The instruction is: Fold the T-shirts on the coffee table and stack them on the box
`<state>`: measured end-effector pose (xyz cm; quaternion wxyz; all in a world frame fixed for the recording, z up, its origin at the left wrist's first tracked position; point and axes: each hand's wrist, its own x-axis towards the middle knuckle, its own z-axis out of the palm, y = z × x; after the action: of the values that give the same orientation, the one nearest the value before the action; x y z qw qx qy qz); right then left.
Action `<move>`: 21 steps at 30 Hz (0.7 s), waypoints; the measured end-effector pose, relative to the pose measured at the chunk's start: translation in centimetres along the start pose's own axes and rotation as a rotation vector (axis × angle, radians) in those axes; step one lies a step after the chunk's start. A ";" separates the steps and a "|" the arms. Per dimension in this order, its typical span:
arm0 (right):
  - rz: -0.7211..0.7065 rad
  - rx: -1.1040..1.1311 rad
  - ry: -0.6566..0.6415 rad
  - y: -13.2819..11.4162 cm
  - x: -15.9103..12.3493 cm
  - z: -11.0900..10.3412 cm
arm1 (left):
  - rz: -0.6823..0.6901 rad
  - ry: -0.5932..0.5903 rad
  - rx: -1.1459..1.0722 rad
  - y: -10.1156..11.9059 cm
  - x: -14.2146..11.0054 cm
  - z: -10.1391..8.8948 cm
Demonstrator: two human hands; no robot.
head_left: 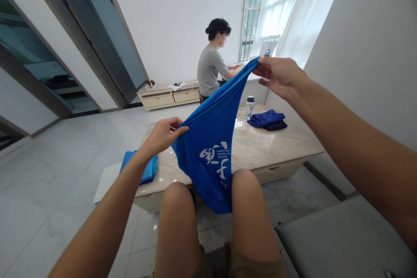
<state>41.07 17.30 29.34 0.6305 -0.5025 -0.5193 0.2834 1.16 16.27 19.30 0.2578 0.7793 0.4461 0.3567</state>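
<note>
The left hand (162, 137) and right hand (280, 77) close their fingers on a blue shirt (208, 147); under the fingers is a marble table (270, 147) with folded blue clothes (266, 119), on white tile floor (55, 191).

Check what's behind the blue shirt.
The stone table shows on both sides of the blue shirt; the part directly behind it is covered, so what lies there can't be seen.
</note>
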 end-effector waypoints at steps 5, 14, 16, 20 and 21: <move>-0.136 -0.058 -0.027 -1.8 -1.6 -1.1 | -0.047 -0.174 -0.146 3.3 -0.7 -1.0; -0.255 -0.156 -0.111 -5.3 -7.7 1.6 | -0.056 -0.438 -0.102 5.5 -2.8 -1.8; -0.325 -0.202 -0.160 -7.0 -8.8 1.3 | -0.069 -0.413 -0.048 5.9 -2.6 -3.8; -0.427 -0.409 -0.410 -10.3 -10.2 -0.2 | -0.079 -0.276 0.065 7.5 -2.5 -8.3; -0.438 -0.473 -0.485 -10.8 -10.6 -0.4 | -0.067 -0.241 0.071 8.0 -2.6 -9.2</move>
<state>36.54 4.25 35.47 0.4020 -0.4295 -0.7988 0.1256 -2.86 11.02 29.88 0.2935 0.8097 0.4502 0.2358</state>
